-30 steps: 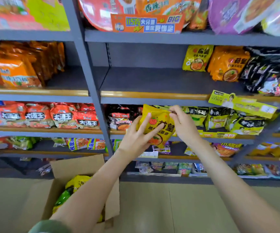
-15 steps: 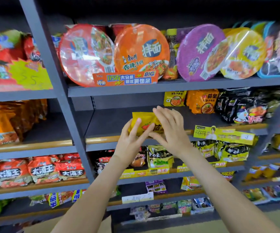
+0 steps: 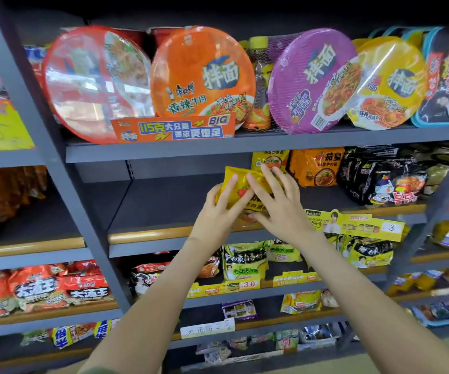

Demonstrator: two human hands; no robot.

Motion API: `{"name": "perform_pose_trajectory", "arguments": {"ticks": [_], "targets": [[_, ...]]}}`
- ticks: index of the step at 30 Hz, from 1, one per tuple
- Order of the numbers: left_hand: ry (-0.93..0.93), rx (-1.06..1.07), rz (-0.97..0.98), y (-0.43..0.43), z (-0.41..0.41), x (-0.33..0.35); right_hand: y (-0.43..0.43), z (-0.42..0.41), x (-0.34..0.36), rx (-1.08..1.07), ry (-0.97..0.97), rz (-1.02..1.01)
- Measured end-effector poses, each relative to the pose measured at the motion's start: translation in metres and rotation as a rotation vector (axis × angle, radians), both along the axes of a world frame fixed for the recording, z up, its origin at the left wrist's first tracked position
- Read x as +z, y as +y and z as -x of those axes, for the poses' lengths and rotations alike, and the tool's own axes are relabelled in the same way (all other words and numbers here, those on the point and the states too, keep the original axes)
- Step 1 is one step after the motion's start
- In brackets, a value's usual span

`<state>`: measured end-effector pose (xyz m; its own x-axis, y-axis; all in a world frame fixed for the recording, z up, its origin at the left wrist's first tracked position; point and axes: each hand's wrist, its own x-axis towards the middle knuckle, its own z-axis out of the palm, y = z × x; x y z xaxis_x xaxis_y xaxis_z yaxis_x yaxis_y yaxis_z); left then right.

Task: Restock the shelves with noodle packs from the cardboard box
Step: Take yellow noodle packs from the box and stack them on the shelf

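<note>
Currently: yellow noodle pack [image 3: 234, 188], left grip [image 3: 217, 209] pinching it, right grip [image 3: 281, 209] spread flat atop; seemingly unseated, may slide off shelf [image 3: 164, 206].

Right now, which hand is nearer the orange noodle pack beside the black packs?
Right. The right hand lies just below-left of the orange noodle pack; the left hand is farther left, gripping the yellow pack.

One wide-angle view from the wearer's head (straight lines bow at edges) faces the shelves [image 3: 148, 155] close up.
</note>
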<state>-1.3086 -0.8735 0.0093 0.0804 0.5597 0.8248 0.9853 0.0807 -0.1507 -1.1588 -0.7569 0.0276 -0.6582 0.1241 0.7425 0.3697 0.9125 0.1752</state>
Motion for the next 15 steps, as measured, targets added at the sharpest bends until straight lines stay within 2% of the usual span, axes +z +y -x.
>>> {"name": "perform_pose_trajectory", "arguments": {"ticks": [6,11,15], "targets": [[-0.306,0.011,0.37,0.052,0.015,0.018,0.07,0.011,0.015,0.124,-0.216,0.305],[-0.659,0.106,0.614,0.077,0.021,0.045,0.107,0.04,0.031,0.193,-0.272,0.635],[-0.759,0.139,0.736,0.09,0.037,0.04,0.125,0.06,0.019,0.272,-0.38,0.83]]}}
